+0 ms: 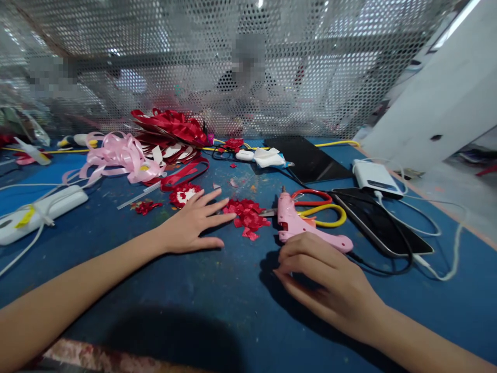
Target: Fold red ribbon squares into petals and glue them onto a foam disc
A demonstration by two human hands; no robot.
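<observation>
My left hand is open, its fingers spread low over the blue table. Its fingertips point at a pile of small red ribbon petals, the nearest finger at the pile's edge. Just beyond the hand is a round red rosette with a white middle, partly hidden by the fingers. My right hand is curled, thumb and fingertips close together; whether anything small is between them I cannot make out. A pink glue gun lies just past its knuckles. Scissors with red and yellow handles lie behind the gun.
Pink ribbon and stacked red ribbon pieces lie at back left. A white power strip is on the left. A phone, a white power bank, cables and a black panel occupy the right. Perforated mesh stands behind.
</observation>
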